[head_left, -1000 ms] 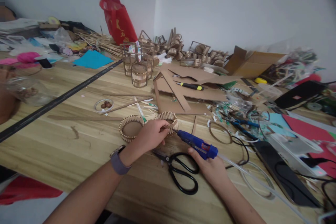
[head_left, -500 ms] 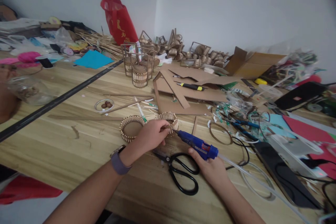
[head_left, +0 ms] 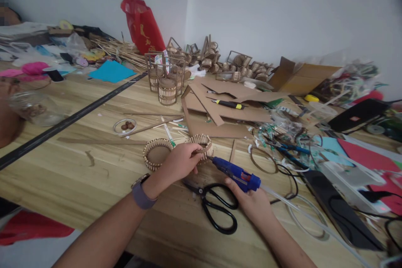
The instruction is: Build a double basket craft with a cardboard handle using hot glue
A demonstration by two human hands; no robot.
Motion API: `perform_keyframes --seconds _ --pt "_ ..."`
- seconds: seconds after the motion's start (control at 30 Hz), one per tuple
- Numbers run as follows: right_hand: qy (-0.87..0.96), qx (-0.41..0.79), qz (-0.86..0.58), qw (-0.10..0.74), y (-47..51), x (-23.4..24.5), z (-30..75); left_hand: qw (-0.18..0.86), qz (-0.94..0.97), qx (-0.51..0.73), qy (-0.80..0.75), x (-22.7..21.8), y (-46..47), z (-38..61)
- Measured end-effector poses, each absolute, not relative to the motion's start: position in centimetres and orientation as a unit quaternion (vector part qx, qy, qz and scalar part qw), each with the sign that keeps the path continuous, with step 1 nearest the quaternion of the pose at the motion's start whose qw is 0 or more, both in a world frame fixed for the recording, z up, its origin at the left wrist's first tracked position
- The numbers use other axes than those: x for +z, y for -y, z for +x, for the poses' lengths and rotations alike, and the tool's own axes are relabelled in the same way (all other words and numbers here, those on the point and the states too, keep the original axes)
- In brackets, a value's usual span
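My left hand (head_left: 184, 159) is closed on a small round basket (head_left: 202, 141) walled with short bamboo sticks, pinching a brown cardboard strip (head_left: 205, 150) at its rim; my fingers hide part of both. In my right hand (head_left: 251, 201) is a blue glue gun (head_left: 235, 172), its nozzle pointing left and close to the strip; whether they touch I cannot tell. Left of the basket sits a second round stick-walled basket (head_left: 157, 153) with a brown bottom, partly behind my left hand. Black-handled scissors (head_left: 216, 205) lie on the table between my forearms.
Behind are cardboard sheets (head_left: 216, 111) with a yellow-black utility knife (head_left: 230, 104) and finished stick baskets in frames (head_left: 167, 91). A ring with brown beads (head_left: 125, 126) lies at left. Cables and a power strip (head_left: 348, 184) crowd the right. Another person's arm (head_left: 9, 121) is by a jar (head_left: 33, 109).
Hardly anything differs. The folded cardboard strip on the sheets appears slightly shifted to the left; both my hands, the basket and the glue gun keep their places.
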State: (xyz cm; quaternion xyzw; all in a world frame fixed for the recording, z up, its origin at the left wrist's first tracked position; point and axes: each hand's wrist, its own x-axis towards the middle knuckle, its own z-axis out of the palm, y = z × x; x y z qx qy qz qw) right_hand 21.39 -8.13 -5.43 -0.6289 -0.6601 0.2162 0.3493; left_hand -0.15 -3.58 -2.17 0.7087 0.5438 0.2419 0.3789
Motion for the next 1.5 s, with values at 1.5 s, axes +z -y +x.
perform_keyframes --seconds 1.5 --pt "0.708 0.160 -0.591 0.350 8.2 -6.5 21.2 0.363 0.721 0.234 -0.542 -2.2 3.6 0.0"
